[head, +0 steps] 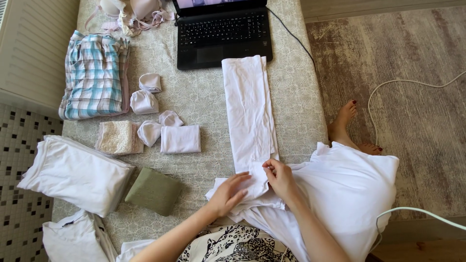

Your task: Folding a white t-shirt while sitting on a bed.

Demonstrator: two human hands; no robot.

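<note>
A long white garment (248, 106) lies folded into a narrow strip down the middle of the patterned table cover (204, 97), reaching from the laptop to the near edge. My right hand (280, 178) pinches the strip's near end between thumb and fingers. My left hand (228, 193) rests flat on the bunched white fabric just left of it, fingers spread. More white cloth (349, 189) spills off the table's right corner over my lap.
A black laptop (221, 33) sits at the far edge with a cable running right. Left of the strip lie small folded white pieces (180, 139), a plaid stack (93, 75), a lace piece (115, 137), a green fold (154, 190) and white stacks (75, 173). A bare foot (345, 121) rests on the rug.
</note>
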